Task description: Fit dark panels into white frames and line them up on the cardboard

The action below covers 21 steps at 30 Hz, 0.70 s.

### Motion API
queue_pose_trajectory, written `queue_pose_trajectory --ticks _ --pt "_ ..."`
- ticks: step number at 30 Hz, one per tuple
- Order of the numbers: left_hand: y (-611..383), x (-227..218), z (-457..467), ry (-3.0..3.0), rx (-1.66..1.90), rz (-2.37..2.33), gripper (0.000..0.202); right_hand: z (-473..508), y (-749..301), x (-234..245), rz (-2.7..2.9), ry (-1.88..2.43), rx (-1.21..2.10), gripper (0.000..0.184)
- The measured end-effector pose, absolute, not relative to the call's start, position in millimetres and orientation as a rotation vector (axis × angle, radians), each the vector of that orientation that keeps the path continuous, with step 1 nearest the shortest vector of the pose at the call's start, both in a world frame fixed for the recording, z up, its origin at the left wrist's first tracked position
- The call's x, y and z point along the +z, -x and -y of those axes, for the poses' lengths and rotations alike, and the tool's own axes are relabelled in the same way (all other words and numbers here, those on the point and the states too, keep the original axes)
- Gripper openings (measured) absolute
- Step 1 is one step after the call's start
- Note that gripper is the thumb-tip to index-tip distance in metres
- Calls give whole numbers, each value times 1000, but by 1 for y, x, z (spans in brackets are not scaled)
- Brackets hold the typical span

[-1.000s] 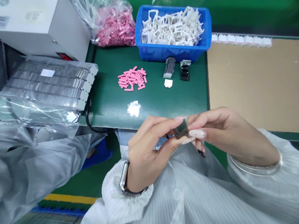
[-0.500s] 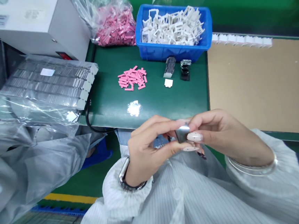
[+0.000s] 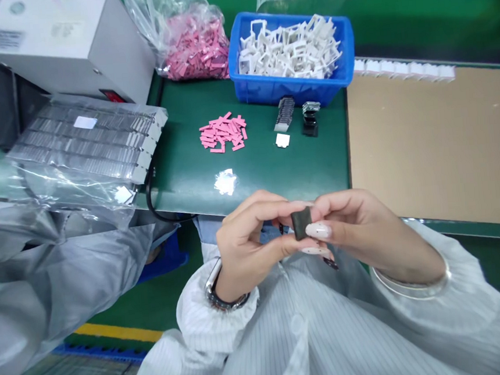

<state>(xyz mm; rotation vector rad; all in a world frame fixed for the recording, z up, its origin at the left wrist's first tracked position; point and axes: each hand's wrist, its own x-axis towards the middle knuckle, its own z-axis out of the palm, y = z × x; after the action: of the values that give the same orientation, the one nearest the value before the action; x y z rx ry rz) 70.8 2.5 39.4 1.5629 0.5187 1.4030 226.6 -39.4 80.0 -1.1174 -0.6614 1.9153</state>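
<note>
Between my two hands is a small dark rectangular metal plate, held up in front of my body just off the table's near edge. My left hand grips its left side between thumb and fingers. The thumb and forefinger of my right hand pinch its right side. Fingers cover the plate's edges, so I cannot tell whether another part is joined to it. On the table beyond lie a pile of pink strips, some shiny clear pieces, a row of metal plates and a short dark stack.
A blue bin of white plastic frames stands at the back, beside a bag of pink strips. A bagged tray of metal plates and a grey box are left. Brown board covers the right. Another person's sleeve is near left.
The plate has tilted in my fingers, its face going from bright and reflective to dark. Both hands keep their grip, and my right hand has shifted slightly left.
</note>
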Motion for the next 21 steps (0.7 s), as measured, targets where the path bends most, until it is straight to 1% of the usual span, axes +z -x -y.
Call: queue_pose_trajectory --ticks 8,14,21 --pt "-70 41 -1 -1570 1358 -558 35 41 -223 80 752 1171 1781 23" --pt "-71 42 -1 -1539 1366 -551 34 45 -222 77 823 1178 1703 18" --pt "-68 41 -1 -1504 1277 -628 35 45 -222 79 1166 1253 1317 15"
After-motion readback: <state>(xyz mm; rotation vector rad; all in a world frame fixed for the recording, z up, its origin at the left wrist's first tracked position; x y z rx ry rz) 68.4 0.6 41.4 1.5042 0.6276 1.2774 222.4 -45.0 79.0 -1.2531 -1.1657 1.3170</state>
